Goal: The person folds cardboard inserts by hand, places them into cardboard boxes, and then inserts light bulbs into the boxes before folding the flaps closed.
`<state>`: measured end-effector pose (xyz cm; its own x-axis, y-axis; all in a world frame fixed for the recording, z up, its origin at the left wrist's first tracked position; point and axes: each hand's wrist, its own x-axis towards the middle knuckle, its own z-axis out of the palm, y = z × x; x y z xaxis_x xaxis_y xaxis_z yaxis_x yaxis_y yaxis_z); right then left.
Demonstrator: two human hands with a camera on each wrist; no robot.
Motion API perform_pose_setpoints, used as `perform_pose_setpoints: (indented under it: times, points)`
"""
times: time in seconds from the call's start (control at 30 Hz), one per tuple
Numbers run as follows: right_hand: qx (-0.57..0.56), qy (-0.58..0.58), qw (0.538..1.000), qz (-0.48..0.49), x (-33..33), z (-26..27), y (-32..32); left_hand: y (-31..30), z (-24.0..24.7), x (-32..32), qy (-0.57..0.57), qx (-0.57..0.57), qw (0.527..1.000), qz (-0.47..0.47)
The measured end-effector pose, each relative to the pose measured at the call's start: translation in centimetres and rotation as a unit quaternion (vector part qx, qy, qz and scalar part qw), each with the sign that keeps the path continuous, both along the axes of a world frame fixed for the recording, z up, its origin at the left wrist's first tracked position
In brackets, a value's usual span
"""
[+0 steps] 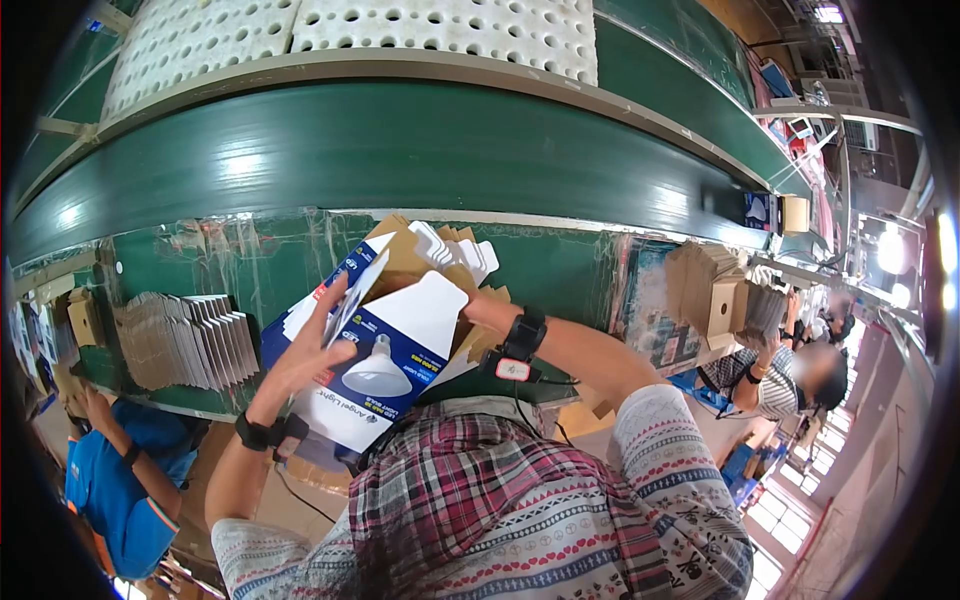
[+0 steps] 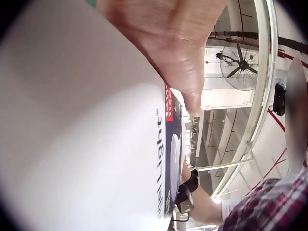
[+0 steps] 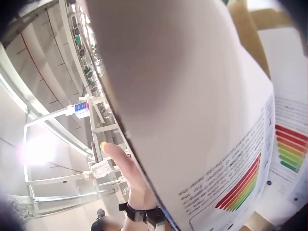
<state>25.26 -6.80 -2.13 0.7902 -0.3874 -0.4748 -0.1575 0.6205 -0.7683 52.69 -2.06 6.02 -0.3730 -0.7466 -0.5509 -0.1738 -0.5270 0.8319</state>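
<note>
In the head view, several flat blue-and-white printed cartons (image 1: 385, 365) lean together against the person's front, a bulb pictured on the foremost. The left hand (image 1: 305, 355) grips them at their left side, thumb and a long finger on the printed face. Brown cardboard pieces (image 1: 398, 252) stick out among white flaps at the top. The right hand (image 1: 487, 308) reaches in behind the white flap from the right, its fingers hidden. A white carton panel (image 2: 86, 120) runs beside the left hand (image 2: 168, 38) in the left wrist view. The right wrist view shows a white panel (image 3: 192, 106) with coloured bars.
A dark green conveyor belt (image 1: 400, 150) crosses beyond the work surface, with perforated white foam (image 1: 440, 25) past it. Folded grey cardboard (image 1: 190, 340) stands left, brown cardboard pieces (image 1: 705, 290) right. Another person in blue (image 1: 125, 480) works at left, one in stripes (image 1: 780, 385) at right.
</note>
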Motion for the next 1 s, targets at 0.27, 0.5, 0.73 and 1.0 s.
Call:
perform_pose_setpoints:
  times: [0.27,0.5,0.73,1.0]
  points:
    - [-0.139,0.021,0.987,0.078,3.6,1.7,-4.8,-6.6,0.8,-0.8,0.085,0.095,0.992,0.016]
    - [-0.184,0.126,0.956,-0.192,1.5,8.1,-9.6,-6.1,-0.8,1.7,0.093,0.172,0.951,0.239]
    - [0.049,-0.104,0.924,-0.366,4.1,2.0,-8.7,-9.2,-0.6,0.0,0.132,0.131,0.938,0.294]
    - [-0.073,-0.081,0.953,-0.284,3.0,2.1,-7.4,-6.2,-3.7,-2.6,0.13,0.099,0.94,0.299]
